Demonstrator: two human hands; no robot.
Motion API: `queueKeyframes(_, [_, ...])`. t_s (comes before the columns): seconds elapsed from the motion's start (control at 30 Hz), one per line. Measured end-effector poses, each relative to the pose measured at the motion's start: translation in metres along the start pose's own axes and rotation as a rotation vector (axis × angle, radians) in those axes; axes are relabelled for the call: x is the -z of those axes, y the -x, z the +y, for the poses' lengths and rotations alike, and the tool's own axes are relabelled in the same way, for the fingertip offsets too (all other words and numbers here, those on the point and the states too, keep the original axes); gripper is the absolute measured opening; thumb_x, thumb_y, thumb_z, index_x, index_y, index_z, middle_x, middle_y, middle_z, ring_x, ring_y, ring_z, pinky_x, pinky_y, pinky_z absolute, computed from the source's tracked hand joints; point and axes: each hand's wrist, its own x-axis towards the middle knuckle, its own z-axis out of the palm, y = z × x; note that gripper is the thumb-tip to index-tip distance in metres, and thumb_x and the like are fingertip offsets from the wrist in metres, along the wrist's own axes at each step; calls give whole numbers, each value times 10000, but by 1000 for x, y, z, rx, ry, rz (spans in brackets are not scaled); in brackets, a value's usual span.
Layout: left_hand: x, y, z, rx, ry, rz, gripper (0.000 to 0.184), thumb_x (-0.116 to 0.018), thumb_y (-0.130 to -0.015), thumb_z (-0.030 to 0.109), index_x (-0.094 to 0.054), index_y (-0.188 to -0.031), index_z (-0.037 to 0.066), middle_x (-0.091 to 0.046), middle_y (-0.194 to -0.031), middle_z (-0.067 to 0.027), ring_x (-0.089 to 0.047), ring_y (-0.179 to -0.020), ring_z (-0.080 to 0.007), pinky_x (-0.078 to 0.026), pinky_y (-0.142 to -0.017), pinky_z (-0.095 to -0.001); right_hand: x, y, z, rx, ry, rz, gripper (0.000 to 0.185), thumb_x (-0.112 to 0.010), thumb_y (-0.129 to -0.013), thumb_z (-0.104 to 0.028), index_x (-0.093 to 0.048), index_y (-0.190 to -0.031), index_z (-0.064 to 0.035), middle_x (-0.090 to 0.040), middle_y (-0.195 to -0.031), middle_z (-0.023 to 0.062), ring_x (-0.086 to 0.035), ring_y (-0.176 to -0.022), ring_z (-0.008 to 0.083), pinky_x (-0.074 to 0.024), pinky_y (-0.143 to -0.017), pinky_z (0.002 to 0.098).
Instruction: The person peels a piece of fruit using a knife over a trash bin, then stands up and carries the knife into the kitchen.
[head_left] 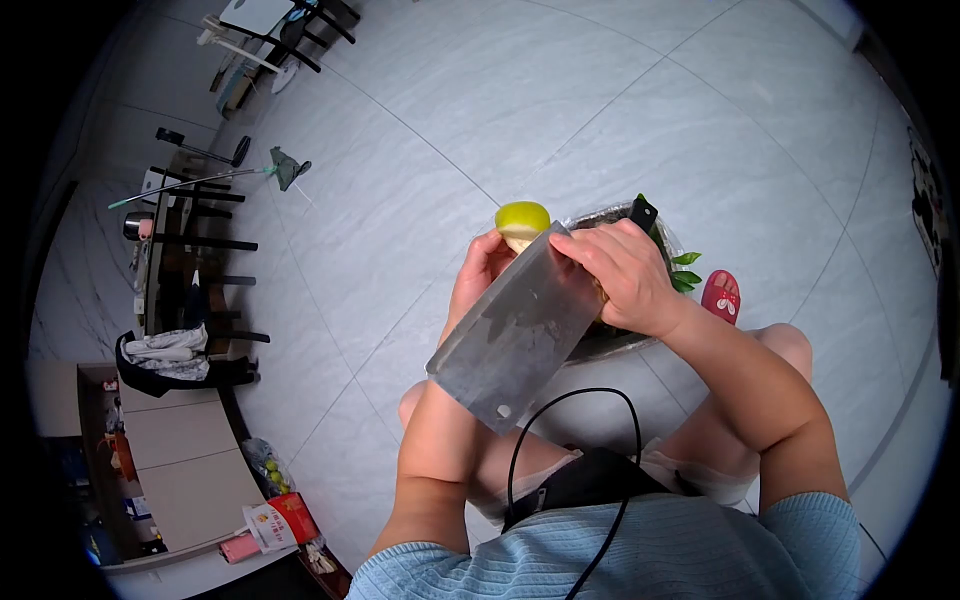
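My right hand (625, 275) is closed on a wide metal cleaver (510, 335), its blade slanting down and left over my left forearm. My left hand (483, 262) is closed round a green pomelo-like fruit (522, 215), part of whose rind is off, showing pale flesh beneath. The blade's upper end is next to the fruit; whether they touch is unclear. Beneath my right hand, a bin or tray lined with clear plastic (612, 350) stands on the floor. A black handle-like piece (643, 213) and green leaves (685, 272) show at its edge.
A red slipper (720, 296) is on my foot, right of the lined bin. A black cable (572, 392) loops over my lap. Chairs and a table (165, 250) stand at the left, near a long-handled mop (288, 168). Bags (280, 522) lie by the lower-left cabinet.
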Motion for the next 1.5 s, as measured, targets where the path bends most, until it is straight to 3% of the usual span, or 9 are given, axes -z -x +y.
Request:
queueKeyframes(0.1, [0,6,5,16,-70,-4,366,-410,-957,328,-586,-1099,40,-647,-1031,-82,-623,-915,-178,-485,-836,-318,-2,0,1,7,16,12,473,-559,-694,43,-574,-1157,-49,-621,-912,105,-606,-826,267,-438,-728,357])
queueKeyframes(0.43, [6,2,3,37,19,-15,345,-441,-946,322,-589,-1081,41,-651,-1008,-75,-625,-898,-173,-489,-819,-312,-6,2,2,14,70,29,472,-570,-708,10,-563,-1176,-47,-618,-941,114,-604,-825,267,-436,-729,356])
queueKeyframes(0.8, [31,-14,0,13,213,-269,346,-401,-947,250,-520,-1158,3,-604,-1123,-161,-607,-999,-239,-483,-913,-367,1,-1,-1,59,-13,-8,440,-587,-716,-25,-590,-1156,-48,-630,-929,118,-614,-831,269,-456,-749,358])
queueKeyframes(1.1, [25,-10,-1,22,214,-331,373,-376,-952,271,-521,-1165,1,-602,-1149,-163,-607,-1030,-243,-473,-928,-376,-1,0,2,51,-20,31,425,-579,-727,-28,-593,-1151,-44,-631,-919,121,-617,-814,262,-455,-727,360])
queueKeyframes(1.5, [24,-10,-5,-24,165,-283,378,-384,-954,287,-519,-1170,7,-604,-1149,-156,-607,-1030,-238,-473,-927,-373,-1,0,2,46,-10,21,418,-562,-734,-21,-589,-1150,-42,-632,-921,122,-617,-817,265,-455,-736,366])
